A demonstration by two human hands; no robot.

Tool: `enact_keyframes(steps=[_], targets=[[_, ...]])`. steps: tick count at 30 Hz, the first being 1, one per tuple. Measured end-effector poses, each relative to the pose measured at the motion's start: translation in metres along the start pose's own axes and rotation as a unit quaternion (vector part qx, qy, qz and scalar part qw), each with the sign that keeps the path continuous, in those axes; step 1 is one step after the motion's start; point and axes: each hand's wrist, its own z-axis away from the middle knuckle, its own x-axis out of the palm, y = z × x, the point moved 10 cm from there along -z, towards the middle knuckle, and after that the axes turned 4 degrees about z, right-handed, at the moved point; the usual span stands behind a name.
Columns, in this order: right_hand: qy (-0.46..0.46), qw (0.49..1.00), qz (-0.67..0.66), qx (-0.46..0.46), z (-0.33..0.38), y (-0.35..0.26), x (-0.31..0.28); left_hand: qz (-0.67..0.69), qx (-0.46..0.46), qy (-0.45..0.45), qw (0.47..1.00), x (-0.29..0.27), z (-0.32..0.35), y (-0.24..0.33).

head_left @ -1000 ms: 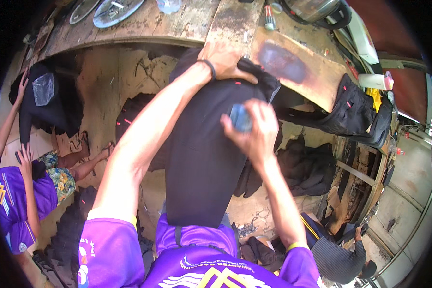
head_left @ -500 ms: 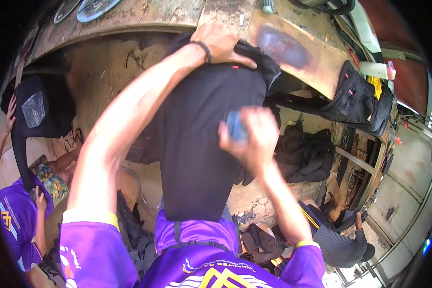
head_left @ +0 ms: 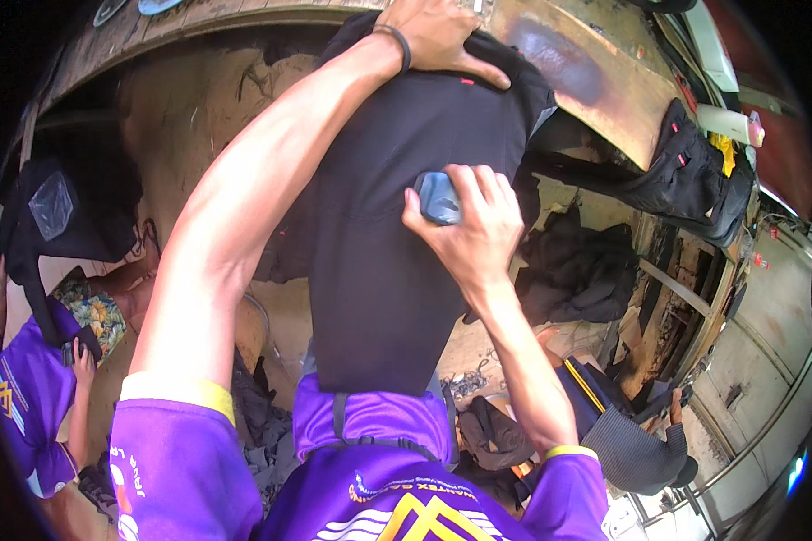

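A black garment, which looks like trousers (head_left: 379, 243), stretches from the wooden table's edge down to my waist. My left hand (head_left: 433, 38) lies at its far end, thumb stretched out flat on the cloth beside a small red tag (head_left: 467, 82); its other fingertips run toward the top edge and are partly out of sight. In my right hand (head_left: 480, 216) is a small blue-grey block (head_left: 440, 198) with rounded corners, gripped between thumb and fingers over the middle of the cloth. The block's underside is hidden.
A wooden table (head_left: 244, 25) curves across the far side, with a dark-stained board (head_left: 559, 72). Folded black garments (head_left: 686, 180) hang at the right; a dark cloth pile (head_left: 577, 266) lies below. Co-workers sit at left (head_left: 36, 370) and lower right (head_left: 641, 451).
My right hand and the block, blurred before, now show sharply and sit slightly higher on the cloth. My left hand and the garment's far end appear higher and farther right.
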Motion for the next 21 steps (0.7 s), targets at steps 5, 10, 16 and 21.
enact_keyframes(steps=[5,10,16,21], targets=[[-0.011,0.999,-0.034,-0.006,0.044,-0.057,-0.018,-0.033,-0.001,-0.002,0.999,0.003,-0.002,-0.002],[-0.003,0.997,-0.065,-0.040,0.008,-0.045,-0.015,-0.032,-0.003,0.001,0.999,0.000,-0.003,-0.005],[-0.086,0.995,-0.025,0.033,0.047,-0.064,0.002,-0.025,-0.012,-0.036,0.999,0.017,-0.007,-0.010],[-0.206,0.921,-0.256,0.209,0.112,-0.030,0.001,0.009,0.024,0.072,0.997,0.002,-0.003,-0.004]])
